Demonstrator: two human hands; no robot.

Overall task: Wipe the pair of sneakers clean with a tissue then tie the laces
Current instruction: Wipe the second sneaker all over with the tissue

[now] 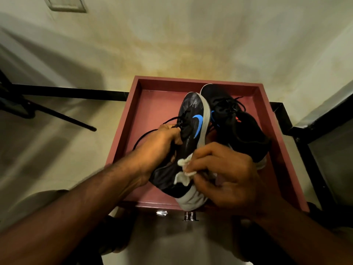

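A black sneaker with a blue swoosh and white sole (193, 129) is tilted on its side above the red tray (152, 104). My left hand (156, 148) grips it at the opening, near the loose black laces (152, 131). My right hand (223, 175) presses a crumpled white tissue (185, 167) against the heel side of this sneaker. The second black sneaker (235, 121) lies in the tray to the right, its laces untied, touching the first one.
The tray sits on a small stand with a metal knob (190, 217) at its front edge. Pale floor surrounds it. A dark chair leg (63, 117) slants at the left, and a black frame (305, 142) stands at the right.
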